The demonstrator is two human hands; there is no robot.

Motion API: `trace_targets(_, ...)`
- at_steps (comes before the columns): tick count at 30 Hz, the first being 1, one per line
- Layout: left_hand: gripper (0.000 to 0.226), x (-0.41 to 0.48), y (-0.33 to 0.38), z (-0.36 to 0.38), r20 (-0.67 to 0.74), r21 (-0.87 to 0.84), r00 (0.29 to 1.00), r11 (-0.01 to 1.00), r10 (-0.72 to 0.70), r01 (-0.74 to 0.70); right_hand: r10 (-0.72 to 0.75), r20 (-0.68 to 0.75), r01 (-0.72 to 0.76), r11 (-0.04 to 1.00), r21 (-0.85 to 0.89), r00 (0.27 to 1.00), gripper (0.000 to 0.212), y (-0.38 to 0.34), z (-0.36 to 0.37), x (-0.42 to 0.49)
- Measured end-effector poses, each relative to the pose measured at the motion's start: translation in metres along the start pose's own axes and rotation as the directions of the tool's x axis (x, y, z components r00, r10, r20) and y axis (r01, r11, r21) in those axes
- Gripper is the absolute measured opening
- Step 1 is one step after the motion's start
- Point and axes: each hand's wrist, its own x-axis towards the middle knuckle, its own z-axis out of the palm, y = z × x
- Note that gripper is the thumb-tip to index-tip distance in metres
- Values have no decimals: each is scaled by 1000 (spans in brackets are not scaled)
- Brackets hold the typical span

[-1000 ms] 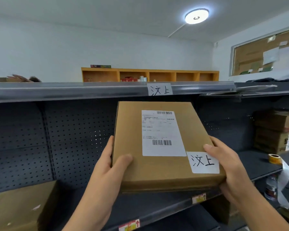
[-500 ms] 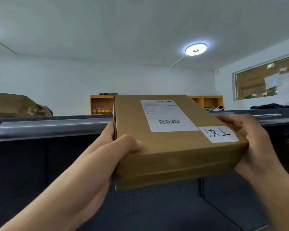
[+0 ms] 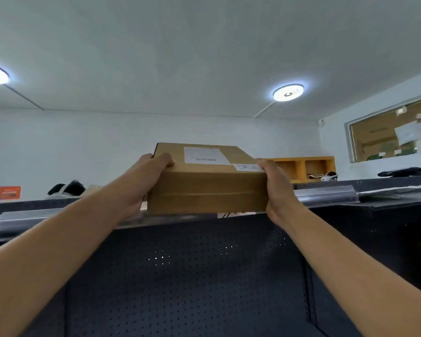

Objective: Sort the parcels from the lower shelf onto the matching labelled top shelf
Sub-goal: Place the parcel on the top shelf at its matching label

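A flat brown cardboard parcel [image 3: 206,188] with a white shipping label and a small handwritten tag sits level at the front edge of the dark top shelf [image 3: 326,195]. My left hand [image 3: 147,181] grips its left side and my right hand [image 3: 276,186] grips its right side. The parcel's bottom edge covers most of the shelf's white label [image 3: 236,214], of which only a strip shows below the box. I cannot tell whether the parcel rests on the shelf or hovers just over it.
Dark perforated back panel [image 3: 192,276] fills the space below the top shelf. A flat grey item [image 3: 394,190] lies on the shelf at the right. Beyond are a wooden cubby unit [image 3: 306,167], a person's dark hair [image 3: 67,189] and an orange sign [image 3: 9,192].
Both hands have raised the parcel from in front of the lower shelf up to the top shelf's edge and pushed it away from me. My view has tilted upward.
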Motion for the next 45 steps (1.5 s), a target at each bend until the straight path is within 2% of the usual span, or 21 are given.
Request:
trace_targets(2, 16, 20, -2, -5, -21, 25, 1000, 1000, 1, 0, -3, 2, 3, 1000, -5, 1000, 29, 14, 10, 17)
trace_targets(5, 21, 52, -5, -12, -49, 82, 999, 997, -2, 6, -6, -2, 6, 997, -73, 1000, 42, 21, 25, 45)
trace_targets(10, 27, 96, -14, -24, -83, 109, 995, 992, -50, 59, 86, -5, -85, 974, -210, 996, 31, 21, 44, 90)
trace_targets(14, 26, 113, -21, -27, -50, 132, 989, 981, -139, 144, 142, 12, -132, 949, -287, 990, 35, 27, 48, 115)
trace_targets(19, 23, 132, -33, -30, -61, 192, 988, 970, -142, 151, 179, 33, -146, 886, -441, 983, 53, 40, 53, 123)
trace_targets(22, 26, 140, -42, -31, -39, 216, 986, 962, -163, 167, 186, 48, -138, 858, -495, 981, 51, 42, 50, 129)
trace_targets(25, 34, 139, -44, -30, -43, 209, 984, 962, -174, 179, 159, 72, -97, 841, -532, 985, 36, 39, 46, 129)
trace_targets(27, 35, 138, -46, -27, -70, 171, 984, 970, -162, 171, 162, 71, -101, 841, -531, 984, 35, 39, 46, 128)
trace_targets(29, 37, 137, -49, -24, -144, 193, 985, 974, -91, 118, 96, 43, -49, 784, -619, 994, 38, 39, 49, 125)
trace_targets(30, 37, 139, -50, -24, -203, 319, 979, 946, 13, 54, 23, 28, 3, 719, -695, 999, 39, 38, 51, 124)
trace_targets(31, 35, 139, -51, -25, -242, 493, 958, 870, 154, -16, -67, 18, 57, 633, -772, 998, 40, 37, 53, 121)
trace_targets(33, 35, 135, -51, -24, -225, 774, 868, 622, 443, -116, -241, 8, 128, 484, -866, 970, 42, 37, 56, 116)
trace_targets(35, 36, 128, -50, -23, -166, 869, 773, 461, 612, -178, -367, 23, 183, 409, -894, 930, 38, 36, 57, 108)
trace_targets(36, 37, 123, -51, -21, -151, 878, 733, 431, 663, -209, -411, 48, 219, 380, -899, 910, 35, 36, 57, 103)
trace_targets(38, 37, 111, -51, -18, -140, 856, 693, 438, 707, -274, -464, 141, 312, 316, -896, 875, 30, 38, 59, 92)
trace_targets(42, 34, 80, -56, -13, -84, 825, 674, 430, 734, -366, -538, 273, 446, 221, -868, 798, 34, 39, 63, 56)
trace_targets(45, 34, 60, -63, -14, -80, 808, 675, 445, 733, -386, -550, 311, 500, 234, -834, 775, 36, 42, 66, 33)
